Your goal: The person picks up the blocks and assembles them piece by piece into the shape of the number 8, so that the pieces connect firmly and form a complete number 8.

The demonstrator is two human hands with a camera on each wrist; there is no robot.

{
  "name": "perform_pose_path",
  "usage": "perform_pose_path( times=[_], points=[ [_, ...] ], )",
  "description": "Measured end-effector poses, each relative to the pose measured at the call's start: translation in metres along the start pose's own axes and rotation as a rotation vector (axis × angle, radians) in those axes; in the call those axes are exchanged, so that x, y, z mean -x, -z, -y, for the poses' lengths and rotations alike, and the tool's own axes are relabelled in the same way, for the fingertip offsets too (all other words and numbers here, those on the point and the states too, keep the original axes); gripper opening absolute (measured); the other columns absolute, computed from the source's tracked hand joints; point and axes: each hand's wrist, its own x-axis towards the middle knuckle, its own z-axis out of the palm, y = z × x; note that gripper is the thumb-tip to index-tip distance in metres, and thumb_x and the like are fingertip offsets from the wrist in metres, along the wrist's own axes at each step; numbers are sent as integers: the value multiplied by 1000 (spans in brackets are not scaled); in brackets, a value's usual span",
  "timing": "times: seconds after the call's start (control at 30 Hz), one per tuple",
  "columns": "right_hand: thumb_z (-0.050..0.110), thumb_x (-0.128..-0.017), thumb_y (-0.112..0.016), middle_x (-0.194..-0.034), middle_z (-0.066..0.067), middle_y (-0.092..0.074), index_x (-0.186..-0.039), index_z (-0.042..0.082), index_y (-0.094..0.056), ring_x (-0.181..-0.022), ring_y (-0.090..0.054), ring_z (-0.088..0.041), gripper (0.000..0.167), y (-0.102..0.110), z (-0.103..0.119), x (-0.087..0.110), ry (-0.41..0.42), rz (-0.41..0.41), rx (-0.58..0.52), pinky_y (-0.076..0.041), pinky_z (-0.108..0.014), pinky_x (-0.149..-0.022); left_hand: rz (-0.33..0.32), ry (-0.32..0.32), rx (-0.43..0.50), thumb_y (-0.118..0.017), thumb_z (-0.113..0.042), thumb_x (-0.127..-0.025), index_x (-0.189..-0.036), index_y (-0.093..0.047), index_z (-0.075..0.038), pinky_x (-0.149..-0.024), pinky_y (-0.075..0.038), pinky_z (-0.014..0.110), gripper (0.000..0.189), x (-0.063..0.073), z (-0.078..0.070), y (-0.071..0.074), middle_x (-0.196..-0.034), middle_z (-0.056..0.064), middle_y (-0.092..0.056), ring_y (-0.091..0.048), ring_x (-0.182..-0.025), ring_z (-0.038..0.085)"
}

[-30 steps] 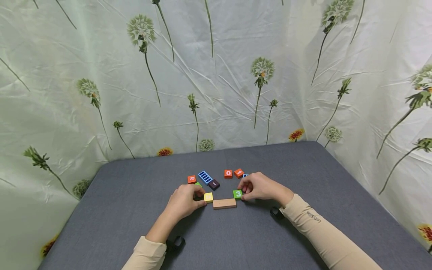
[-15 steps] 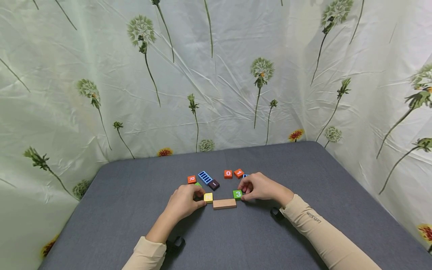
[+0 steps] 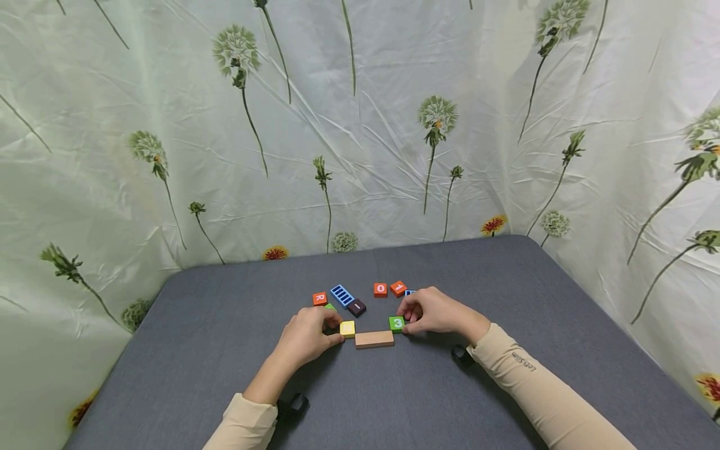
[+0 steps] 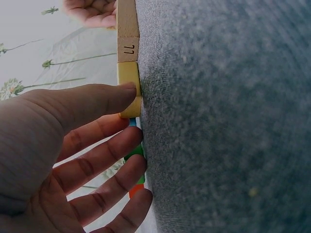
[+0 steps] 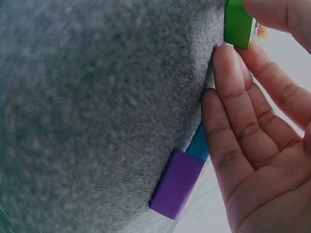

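In the head view my left hand [image 3: 306,334] pinches a yellow block [image 3: 347,329] between thumb and index finger. The left wrist view has the thumb on the near face of this yellow block [image 4: 128,74], other fingers spread loosely beside it. A plain wooden bar [image 3: 374,339] lies just right of the yellow block. At the bar's right end is a green block marked 3 [image 3: 396,324], pinched by the thumb and index finger of my right hand [image 3: 439,312]. Part of the green block [image 5: 238,24] shows in the right wrist view.
Behind lie a red R block [image 3: 319,299], a blue striped block [image 3: 342,295], a dark block [image 3: 357,307], a red 0 block [image 3: 380,289] and a red 1 block [image 3: 398,288]. A purple block [image 5: 177,184] sits near the right hand. A floral curtain [image 3: 382,125] borders the grey table [image 3: 394,400].
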Motion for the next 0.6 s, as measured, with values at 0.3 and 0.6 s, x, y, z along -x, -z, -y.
perform_pose_path(
  times=[0.3, 0.6],
  points=[
    [12, -88, -87, -87, 6, -71, -102, 11, -77, -77, -61, 0, 16, 1, -1, 0, 12, -6, -1, -54, -21, -72, 11, 10, -1, -94, -24, -83, -99, -81, -19, -72, -54, 40, 21, -2, 1, 0, -90, -6, -74, -65, -81, 10],
    [15, -88, -86, -86, 8, -71, -104, 11, -78, -76, -63, 0, 18, 1, -3, 1, 4, -4, -23, -55, -21, -72, 6, 13, 8, -94, -24, -83, -98, -81, -20, -73, -54, 39, 20, 0, 1, 0, -89, -6, -74, -66, -81, 11]
  ],
)
